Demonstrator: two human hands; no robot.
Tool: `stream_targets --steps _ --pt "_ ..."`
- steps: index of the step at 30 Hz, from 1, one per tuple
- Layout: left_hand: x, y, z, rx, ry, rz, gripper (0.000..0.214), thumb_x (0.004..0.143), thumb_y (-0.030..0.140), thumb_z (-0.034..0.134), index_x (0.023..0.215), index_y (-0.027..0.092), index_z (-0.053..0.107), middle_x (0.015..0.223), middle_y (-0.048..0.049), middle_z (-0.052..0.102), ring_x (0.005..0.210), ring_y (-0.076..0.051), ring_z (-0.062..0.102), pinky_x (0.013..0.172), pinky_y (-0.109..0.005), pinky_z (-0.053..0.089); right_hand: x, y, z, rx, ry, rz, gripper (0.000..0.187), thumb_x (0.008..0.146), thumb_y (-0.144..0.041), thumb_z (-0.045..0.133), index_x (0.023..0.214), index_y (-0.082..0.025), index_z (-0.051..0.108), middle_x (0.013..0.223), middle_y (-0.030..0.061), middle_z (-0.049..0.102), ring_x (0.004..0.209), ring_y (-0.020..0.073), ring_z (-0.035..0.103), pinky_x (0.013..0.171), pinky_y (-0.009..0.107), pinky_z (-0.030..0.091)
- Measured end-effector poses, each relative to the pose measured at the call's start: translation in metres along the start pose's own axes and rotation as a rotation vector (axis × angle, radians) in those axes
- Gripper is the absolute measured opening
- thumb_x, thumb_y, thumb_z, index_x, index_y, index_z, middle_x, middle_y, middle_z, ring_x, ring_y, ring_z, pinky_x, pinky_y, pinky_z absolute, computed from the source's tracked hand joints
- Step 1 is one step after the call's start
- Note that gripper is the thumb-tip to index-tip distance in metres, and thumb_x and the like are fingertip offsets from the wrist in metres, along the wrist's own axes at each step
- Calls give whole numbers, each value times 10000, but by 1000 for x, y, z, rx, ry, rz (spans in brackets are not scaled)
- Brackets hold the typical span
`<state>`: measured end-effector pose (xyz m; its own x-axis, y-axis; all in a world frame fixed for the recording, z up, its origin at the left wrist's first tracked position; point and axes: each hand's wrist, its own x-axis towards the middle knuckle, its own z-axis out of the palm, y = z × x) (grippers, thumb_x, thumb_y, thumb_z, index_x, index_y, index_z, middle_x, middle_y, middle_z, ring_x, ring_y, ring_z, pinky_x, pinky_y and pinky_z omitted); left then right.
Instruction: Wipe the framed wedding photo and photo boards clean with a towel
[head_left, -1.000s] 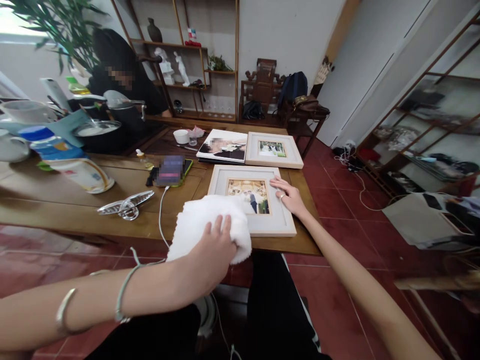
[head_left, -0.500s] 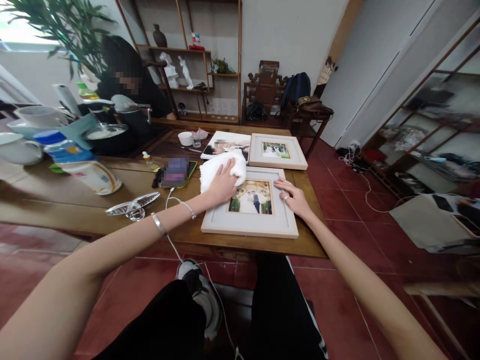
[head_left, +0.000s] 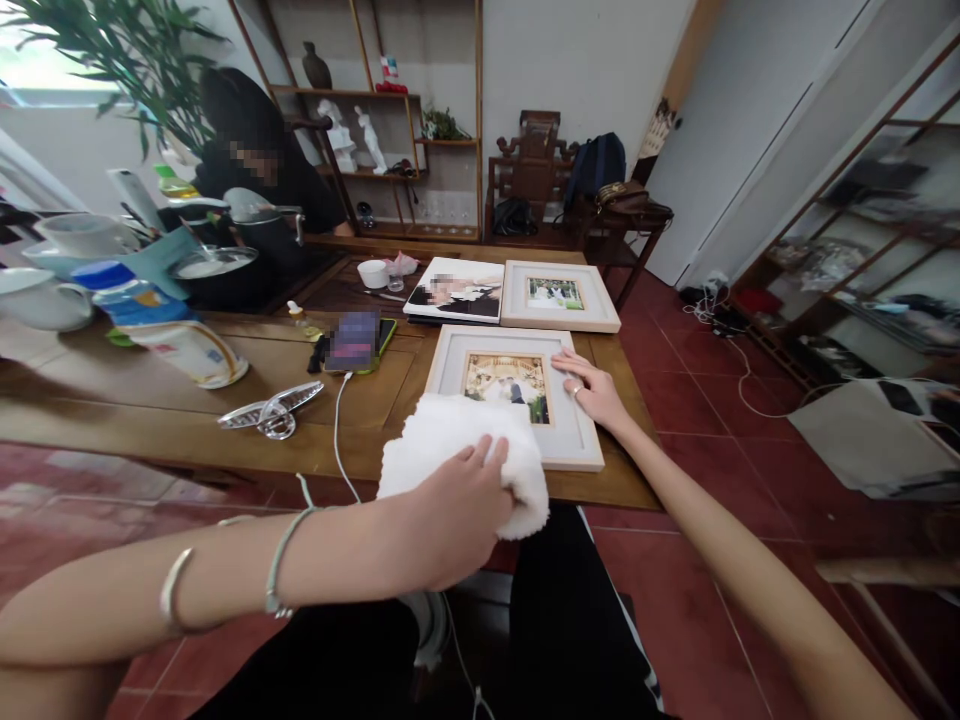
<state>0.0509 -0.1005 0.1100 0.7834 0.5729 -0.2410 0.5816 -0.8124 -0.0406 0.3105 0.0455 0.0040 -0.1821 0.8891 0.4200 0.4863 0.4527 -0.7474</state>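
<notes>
A white-framed photo (head_left: pixel 566 425) lies near the front edge of the wooden table (head_left: pixel 225 410). My left hand (head_left: pixel 450 515) grips a white fluffy cloth (head_left: pixel 457 440) over the frame's near left corner, hiding that corner. My right hand (head_left: pixel 592 392) lies flat with fingers spread on the frame's right side, a ring on one finger. Bracelets circle my left wrist.
Behind the frame lie a second white-framed photo (head_left: pixel 559 295) and an unframed print (head_left: pixel 454 290). A phone (head_left: pixel 352 343) on a white cable, a metal clip (head_left: pixel 270 412), a tipped bottle (head_left: pixel 176 340) and dishes occupy the left. A person in black (head_left: pixel 255 190) sits at the far left. Red tiled floor lies to the right.
My left hand has drawn the cloth back from the frame's far left corner to its near left corner. My right hand has stayed flat on the frame's right side.
</notes>
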Motion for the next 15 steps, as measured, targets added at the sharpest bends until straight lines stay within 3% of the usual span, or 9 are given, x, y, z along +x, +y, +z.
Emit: stream_targets --steps 4,7,12,15 --pt "22 -17 3 -76 31 -94 395 826 132 548 1205 55 630 1499 -254 350 1387 -382 353 1097 -464 360 0 1 -1 -2 -13 -11 414 737 -121 529 1069 -265 731 1248 11 671 1338 226 471 1163 453 316" --pt "58 -49 18 -37 74 -209 407 843 136 529 1233 46 606 1543 -256 256 1431 -395 240 1139 -508 273 0 2 -1 -9 -15 -9 416 733 -124 534 1069 -269 731 1246 6 672 1336 229 474 1166 459 308" --pt "108 -105 38 30 309 -355 413 865 173 529 1254 51 590 1586 -218 161 1471 -357 109 1182 -481 176 1 2 -2 -10 -16 -11 411 739 -137 536 1082 -255 729 1255 19 667 1341 233 467 1166 453 307" --pt "120 -117 35 45 313 -349 427 853 165 554 1263 50 583 1584 -224 163 1465 -381 119 1173 -509 176 1 1 -2 -5 -15 9 410 738 -136 535 1074 -264 732 1258 13 665 1339 233 470 1166 454 305"
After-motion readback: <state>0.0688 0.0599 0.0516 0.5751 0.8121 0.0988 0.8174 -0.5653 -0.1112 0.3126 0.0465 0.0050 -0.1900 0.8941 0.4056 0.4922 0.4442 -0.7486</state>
